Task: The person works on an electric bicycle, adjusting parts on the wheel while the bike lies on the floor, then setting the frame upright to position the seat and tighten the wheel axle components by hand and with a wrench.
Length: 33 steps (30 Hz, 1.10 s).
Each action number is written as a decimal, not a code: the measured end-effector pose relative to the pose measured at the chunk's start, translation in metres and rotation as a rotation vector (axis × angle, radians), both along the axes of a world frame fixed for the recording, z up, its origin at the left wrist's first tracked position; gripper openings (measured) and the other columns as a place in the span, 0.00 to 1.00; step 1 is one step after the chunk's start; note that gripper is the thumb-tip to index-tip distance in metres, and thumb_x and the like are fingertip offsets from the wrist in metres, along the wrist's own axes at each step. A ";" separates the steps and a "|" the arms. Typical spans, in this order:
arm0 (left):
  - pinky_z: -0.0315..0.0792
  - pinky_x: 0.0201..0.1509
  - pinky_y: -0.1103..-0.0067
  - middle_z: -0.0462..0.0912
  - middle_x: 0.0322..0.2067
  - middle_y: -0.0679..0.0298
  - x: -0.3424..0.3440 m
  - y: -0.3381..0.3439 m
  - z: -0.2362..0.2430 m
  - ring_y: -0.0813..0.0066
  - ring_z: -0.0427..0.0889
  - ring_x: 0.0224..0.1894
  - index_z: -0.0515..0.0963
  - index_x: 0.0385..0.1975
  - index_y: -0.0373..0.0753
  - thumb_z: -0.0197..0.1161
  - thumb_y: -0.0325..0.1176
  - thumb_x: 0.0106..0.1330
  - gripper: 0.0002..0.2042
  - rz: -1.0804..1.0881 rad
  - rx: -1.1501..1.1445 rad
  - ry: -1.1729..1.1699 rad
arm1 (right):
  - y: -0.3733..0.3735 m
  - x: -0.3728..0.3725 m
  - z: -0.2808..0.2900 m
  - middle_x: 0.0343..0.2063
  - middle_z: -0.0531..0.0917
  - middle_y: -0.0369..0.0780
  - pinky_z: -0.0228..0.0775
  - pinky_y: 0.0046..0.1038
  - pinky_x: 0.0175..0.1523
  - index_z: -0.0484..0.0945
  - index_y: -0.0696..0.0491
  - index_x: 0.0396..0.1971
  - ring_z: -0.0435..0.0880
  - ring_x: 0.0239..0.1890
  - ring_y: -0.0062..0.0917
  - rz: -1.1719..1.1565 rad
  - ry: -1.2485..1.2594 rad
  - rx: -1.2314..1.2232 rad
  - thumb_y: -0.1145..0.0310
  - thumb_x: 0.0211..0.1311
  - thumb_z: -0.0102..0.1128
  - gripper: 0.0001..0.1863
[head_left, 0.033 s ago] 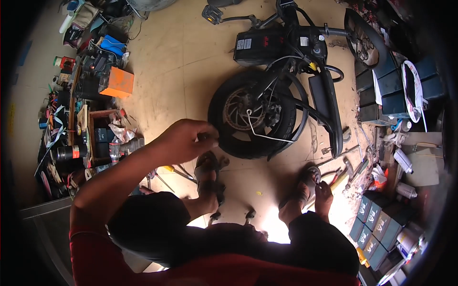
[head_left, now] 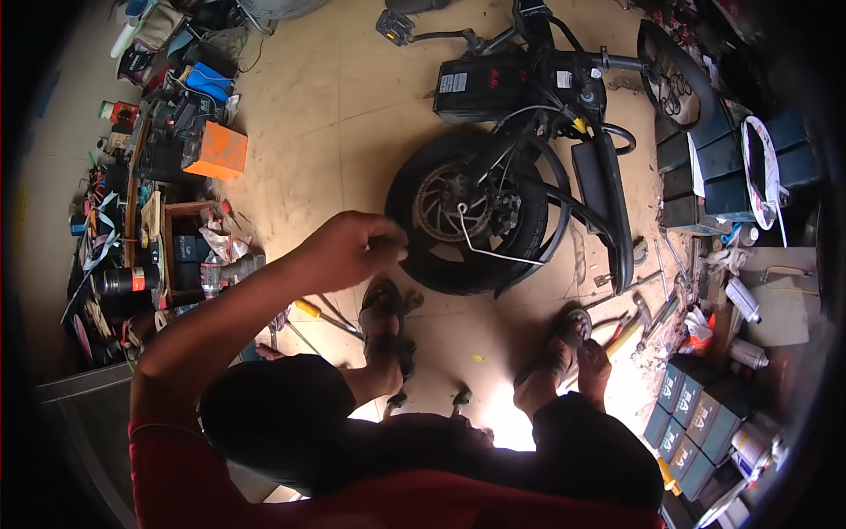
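My left hand [head_left: 370, 251] is raised beside the front tyre [head_left: 414, 251] of a black bike lying on the floor, with its fingers curled; whatever it may hold is hidden. Low on the right, my right hand [head_left: 594, 370] is closed next to my sandalled right foot [head_left: 551, 361], gripping something small and dark that I cannot make out. The wheel shows a brake disc [head_left: 436, 212], and a bent silver rod [head_left: 502, 257] crosses it. Above it is the bike's black battery case [head_left: 476, 93].
Cluttered tools and parts, with an orange box [head_left: 216, 150], line the left. Dark stacked boxes [head_left: 723, 189] stand at the right, more [head_left: 683, 388] lower down among spray cans [head_left: 745, 300]. Hand tools [head_left: 639, 313] lie near my right foot, yellow-handled ones [head_left: 308, 309] beside my left foot.
My left hand has risen slightly toward the wheel. My right hand has shifted a little to the left. The bike has not visibly moved.
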<state>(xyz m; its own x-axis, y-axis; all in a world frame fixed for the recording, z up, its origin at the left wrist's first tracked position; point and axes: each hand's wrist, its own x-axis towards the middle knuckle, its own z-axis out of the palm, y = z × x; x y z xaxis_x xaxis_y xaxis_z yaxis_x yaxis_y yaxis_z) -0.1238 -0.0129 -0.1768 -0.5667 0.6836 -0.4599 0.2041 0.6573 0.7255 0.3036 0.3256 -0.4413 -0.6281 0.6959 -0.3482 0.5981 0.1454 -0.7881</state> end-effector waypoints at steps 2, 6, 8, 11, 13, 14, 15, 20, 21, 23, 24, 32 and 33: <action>0.77 0.38 0.80 0.85 0.33 0.67 -0.016 0.004 -0.020 0.83 0.80 0.33 0.84 0.51 0.35 0.67 0.30 0.74 0.10 0.051 0.020 -0.049 | -0.009 -0.006 0.013 0.38 0.89 0.42 0.79 0.27 0.49 0.85 0.62 0.50 0.85 0.42 0.22 0.000 -0.011 -0.076 0.73 0.69 0.66 0.13; 0.75 0.39 0.81 0.85 0.33 0.67 -0.026 0.001 -0.067 0.83 0.80 0.34 0.84 0.49 0.35 0.67 0.30 0.74 0.09 0.259 0.123 -0.099 | 0.002 -0.009 0.007 0.41 0.90 0.44 0.79 0.26 0.51 0.84 0.65 0.51 0.87 0.43 0.24 0.059 0.018 -0.083 0.73 0.69 0.66 0.14; 0.71 0.31 0.82 0.80 0.28 0.72 -0.026 -0.007 -0.102 0.85 0.76 0.28 0.83 0.51 0.35 0.67 0.29 0.74 0.10 0.316 0.260 -0.078 | 0.004 -0.015 0.009 0.42 0.91 0.45 0.79 0.27 0.52 0.84 0.65 0.51 0.87 0.44 0.24 0.126 -0.019 -0.041 0.73 0.69 0.66 0.14; 0.72 0.31 0.82 0.79 0.27 0.73 -0.017 -0.010 -0.162 0.85 0.76 0.27 0.84 0.50 0.35 0.67 0.29 0.73 0.10 0.372 0.369 -0.010 | 0.008 -0.011 -0.004 0.42 0.91 0.46 0.80 0.27 0.50 0.84 0.65 0.51 0.89 0.43 0.25 0.371 -0.007 0.184 0.72 0.70 0.67 0.16; 0.73 0.31 0.81 0.80 0.26 0.71 -0.003 -0.007 -0.188 0.84 0.77 0.26 0.84 0.49 0.34 0.67 0.30 0.72 0.10 0.446 0.405 -0.014 | 0.000 -0.009 -0.002 0.41 0.91 0.44 0.80 0.25 0.47 0.83 0.65 0.52 0.88 0.41 0.23 0.165 -0.129 -0.140 0.71 0.69 0.68 0.17; 0.74 0.31 0.81 0.81 0.26 0.70 0.004 -0.005 -0.192 0.84 0.78 0.26 0.84 0.49 0.34 0.67 0.31 0.72 0.10 0.461 0.380 -0.056 | -0.005 -0.009 0.004 0.39 0.90 0.41 0.80 0.23 0.44 0.84 0.64 0.53 0.87 0.38 0.21 0.088 -0.139 -0.247 0.70 0.69 0.68 0.17; 0.74 0.31 0.80 0.81 0.26 0.69 0.009 -0.007 -0.194 0.83 0.78 0.26 0.84 0.50 0.34 0.67 0.31 0.72 0.11 0.477 0.354 -0.093 | -0.009 -0.013 0.007 0.39 0.90 0.41 0.80 0.23 0.44 0.84 0.64 0.53 0.87 0.38 0.21 0.091 -0.146 -0.239 0.70 0.69 0.68 0.17; 0.79 0.38 0.72 0.88 0.30 0.55 0.023 -0.027 -0.205 0.69 0.86 0.30 0.86 0.46 0.35 0.67 0.34 0.69 0.11 0.507 0.281 -0.037 | -0.020 -0.037 0.010 0.36 0.89 0.40 0.81 0.24 0.39 0.84 0.63 0.53 0.87 0.33 0.21 0.023 -0.189 -0.306 0.68 0.70 0.66 0.17; 0.79 0.38 0.72 0.88 0.30 0.53 0.024 -0.033 -0.210 0.68 0.87 0.30 0.86 0.46 0.35 0.66 0.34 0.69 0.12 0.496 0.265 0.032 | -0.021 -0.044 0.008 0.36 0.90 0.41 0.83 0.25 0.40 0.83 0.63 0.53 0.89 0.34 0.23 0.017 -0.193 -0.304 0.66 0.70 0.66 0.18; 0.80 0.40 0.71 0.88 0.31 0.53 0.025 -0.044 -0.221 0.66 0.87 0.32 0.86 0.45 0.35 0.66 0.34 0.68 0.11 0.541 0.255 -0.031 | -0.018 -0.058 0.004 0.33 0.89 0.40 0.83 0.25 0.42 0.84 0.61 0.52 0.89 0.36 0.22 0.075 -0.192 -0.345 0.65 0.71 0.65 0.17; 0.80 0.41 0.71 0.89 0.31 0.53 0.028 -0.049 -0.224 0.64 0.88 0.33 0.86 0.45 0.35 0.65 0.34 0.68 0.11 0.583 0.240 -0.093 | -0.023 -0.071 0.007 0.35 0.89 0.41 0.84 0.26 0.44 0.85 0.59 0.51 0.89 0.39 0.24 0.132 -0.202 -0.223 0.67 0.70 0.65 0.15; 0.82 0.52 0.71 0.91 0.42 0.53 0.034 -0.134 -0.284 0.60 0.90 0.45 0.86 0.44 0.34 0.65 0.32 0.69 0.11 0.482 0.073 0.434 | -0.026 -0.067 -0.026 0.27 0.79 0.37 0.72 0.29 0.34 0.77 0.56 0.30 0.79 0.28 0.23 0.545 -0.083 0.070 0.75 0.69 0.57 0.05; 0.83 0.53 0.68 0.91 0.41 0.53 0.036 -0.175 -0.310 0.57 0.89 0.46 0.87 0.42 0.35 0.66 0.33 0.69 0.09 0.087 -0.078 0.846 | -0.028 -0.068 -0.027 0.27 0.79 0.39 0.71 0.31 0.34 0.75 0.55 0.29 0.79 0.27 0.26 0.600 -0.093 0.118 0.76 0.68 0.56 0.05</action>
